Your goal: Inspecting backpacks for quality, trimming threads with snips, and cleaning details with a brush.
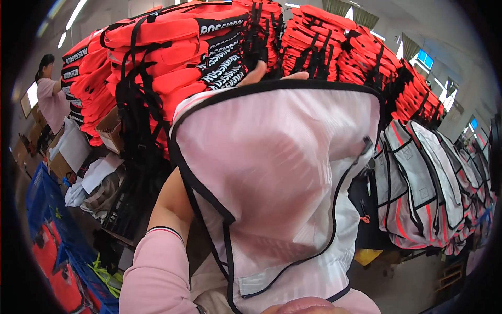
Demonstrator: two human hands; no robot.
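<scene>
A pale, thin-lined bag (272, 152) with black bound edges is held up before me, its whitish inner side toward me. My left forearm rises from below and passes behind it. At the bag's far edge, part of my left hand (254, 74) shows, one finger pointing up and the rest hidden by the cloth. Just right of it, a few fingertips, apparently of my right hand (296, 76), show over the same edge. The bag covers my right forearm; only a pink sleeve shows at lower right. Both hands seem closed on the bag's edge from behind.
Tall stacks of red bags (157, 68) with black straps stand beyond. Grey-white bags with red trim (418, 178) hang at right. Blue crates (42, 199) holding red pieces stand at left, near cloth scraps (99, 178). A person in pink (52, 99) stands far left.
</scene>
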